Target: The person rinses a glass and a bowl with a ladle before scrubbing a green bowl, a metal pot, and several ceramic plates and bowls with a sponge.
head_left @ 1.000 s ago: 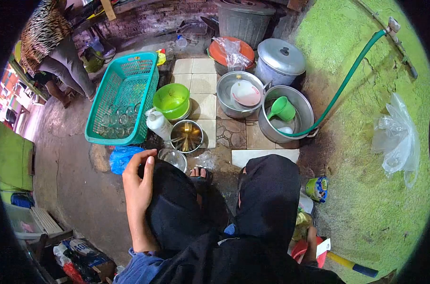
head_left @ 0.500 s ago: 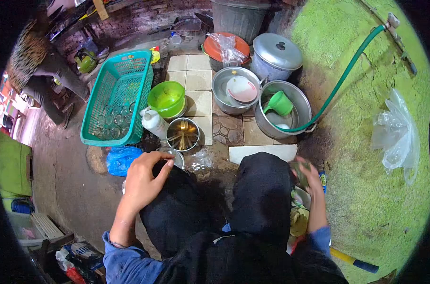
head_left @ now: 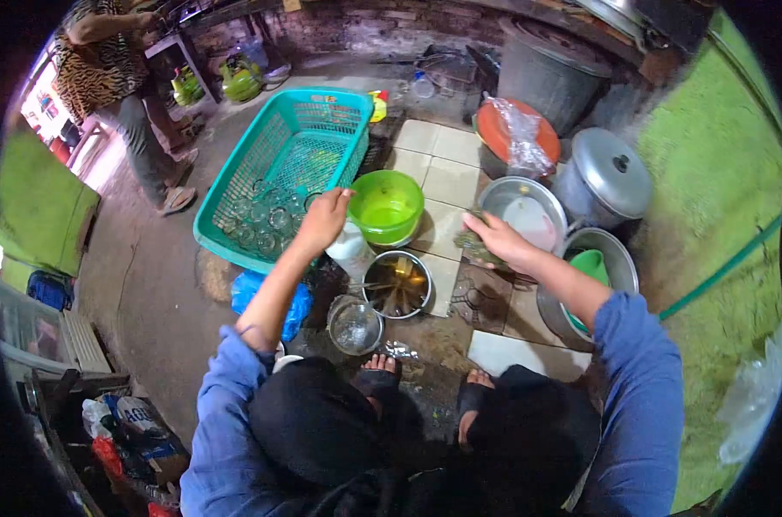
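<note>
My left hand (head_left: 325, 220) is at the left rim of the lime-green bowl (head_left: 387, 202), above the white bottle (head_left: 350, 254). Its fingers are bent together; whether they grip the rim is hidden. Over the tiles, my right hand (head_left: 507, 246) is closed on a dark green scouring pad (head_left: 475, 241). Below the bowl stands a round metal pot (head_left: 398, 284) holding cutlery in brownish liquid. A clear container (head_left: 355, 326) sits near my feet. Glasses (head_left: 266, 220) lie in the turquoise basket (head_left: 214, 228) at left.
At right are a metal basin (head_left: 494, 194) with a pale dish inside, a pot (head_left: 629, 258) with a green dipper (head_left: 587, 269), and a lidded pot (head_left: 611, 177). A green hose (head_left: 727, 265) crosses the right side. Another person (head_left: 133, 103) stands at upper left.
Both hands have moved forward from beside my knees, the left to the green bowl's rim, the right over the tiles with the scouring pad. The view has shifted, showing my feet.
</note>
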Demonstrator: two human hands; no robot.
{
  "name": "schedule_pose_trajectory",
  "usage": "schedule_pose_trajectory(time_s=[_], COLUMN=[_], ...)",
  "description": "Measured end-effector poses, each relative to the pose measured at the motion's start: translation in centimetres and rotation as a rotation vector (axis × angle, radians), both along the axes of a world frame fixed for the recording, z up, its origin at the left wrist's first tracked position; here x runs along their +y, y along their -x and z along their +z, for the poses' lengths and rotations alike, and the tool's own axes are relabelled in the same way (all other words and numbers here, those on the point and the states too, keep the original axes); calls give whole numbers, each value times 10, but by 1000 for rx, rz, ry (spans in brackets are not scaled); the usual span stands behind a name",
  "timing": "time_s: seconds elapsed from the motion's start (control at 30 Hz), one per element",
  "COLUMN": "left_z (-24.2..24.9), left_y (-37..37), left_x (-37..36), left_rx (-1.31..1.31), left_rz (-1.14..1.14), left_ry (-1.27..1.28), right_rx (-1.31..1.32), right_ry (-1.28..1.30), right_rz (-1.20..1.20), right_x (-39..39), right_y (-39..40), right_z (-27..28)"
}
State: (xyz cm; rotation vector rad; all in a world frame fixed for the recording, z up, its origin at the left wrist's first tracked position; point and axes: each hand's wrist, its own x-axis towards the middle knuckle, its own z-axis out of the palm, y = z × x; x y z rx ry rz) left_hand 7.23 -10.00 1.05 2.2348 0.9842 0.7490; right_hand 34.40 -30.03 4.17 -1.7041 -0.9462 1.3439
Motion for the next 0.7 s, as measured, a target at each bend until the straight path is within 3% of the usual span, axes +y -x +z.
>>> schedule_pose_trajectory(time_s=[0.07,0.1,0.13,0.2,0.27,0.37,0.53,0.6,0.63,0.7], left_z=[-24,-85,-92,-137,-121,-119,-120,-118,-119,-115], left_y=[-9,-3,-1,5,12,19,13,14,14,17], left_x=[4,23,14,18,5,3,4,4,6,8], left_rx=[259,241,416,411,402,364,421,449,482,578], left_rz=[163,109,41,144,131,73,32,31,13,-15], left_ry=[-132,-455,-540,-341,-337,-332,-356,-337,-334,-311], right_rx=[175,245,190,294,140,292,231,317,197,163], right_ry=[-40,-54,-61,-136,-265,-237,-252,-283,-246,-253], right_rz=[-87,-31,10,-62,-126,-203,-155,-115,-143,-142], right_x=[53,76,107,145,182,195,211,209,194,191], right_y=[16,25,31,62,87,122,136,134,135,134], right_z=[-48,-70,-104,-128,-182,-188,-224,-230,-198,-194])
